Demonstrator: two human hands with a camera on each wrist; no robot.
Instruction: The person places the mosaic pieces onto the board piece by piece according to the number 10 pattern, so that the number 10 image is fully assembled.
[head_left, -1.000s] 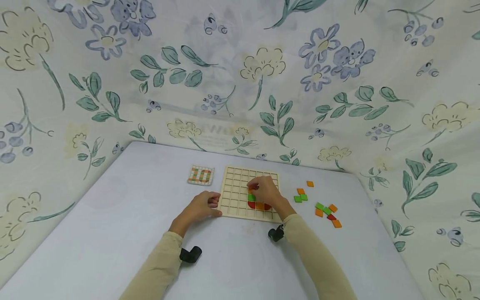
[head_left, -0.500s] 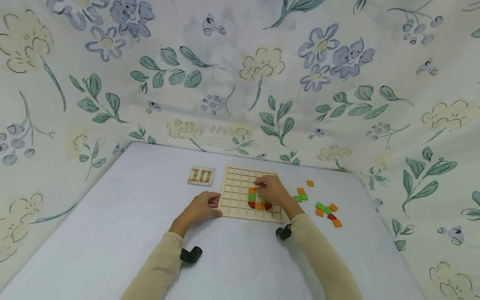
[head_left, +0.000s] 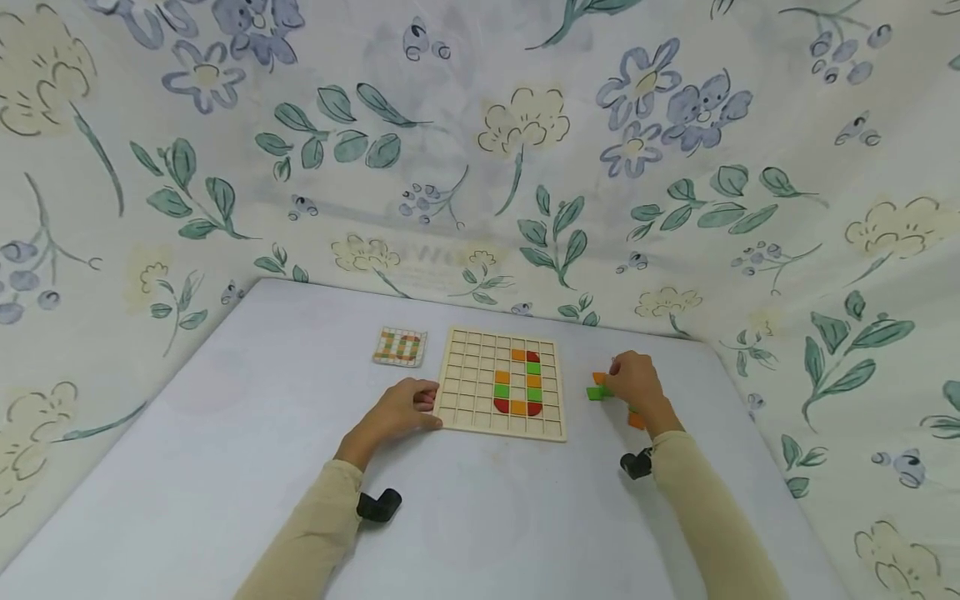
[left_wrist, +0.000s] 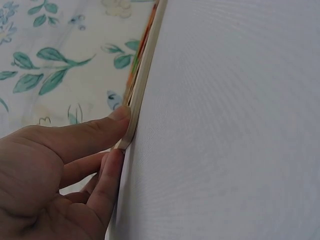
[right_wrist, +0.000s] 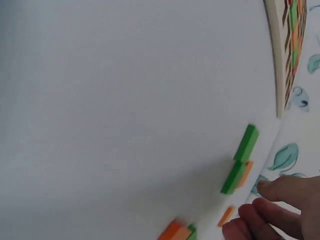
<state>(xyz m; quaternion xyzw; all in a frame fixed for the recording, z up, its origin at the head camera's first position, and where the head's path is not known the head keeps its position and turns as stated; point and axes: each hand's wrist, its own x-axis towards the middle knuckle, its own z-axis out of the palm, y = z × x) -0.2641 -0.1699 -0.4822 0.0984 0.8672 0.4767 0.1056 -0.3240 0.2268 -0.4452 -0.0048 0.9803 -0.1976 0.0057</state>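
Pale wood forms the square board (head_left: 478, 379), flat on the white table (head_left: 480, 517) between the two hands and divided into small compartments. Ten inlaid tiles (head_left: 534, 381) occupy its right half, one to a compartment: orange and red in the far row; green, orange and green down the right column; orange and green down the left; red, orange and red in the near row. Left hand (head_left: 397, 414): thumb and curled fingers pinch the board's near left corner. Right hand (head_left: 637, 387): thumb and fingertips parted, just beside a single orange tile (right_wrist: 226, 216). Near it, two green tiles (right_wrist: 240, 160) touch end to end, another orange piece (head_left: 598, 377) beside them; further loose tiles (head_left: 636, 421) lie partly hidden by the right hand. Left of the board, a small card (head_left: 400, 347) bears a grid printed in orange, green and red. Behind the table hangs a pale cloth (head_left: 450, 167) patterned with flowers and leaves. Both sleeves (head_left: 311, 525) are beige; a black device (head_left: 378, 505) sits at each wrist.
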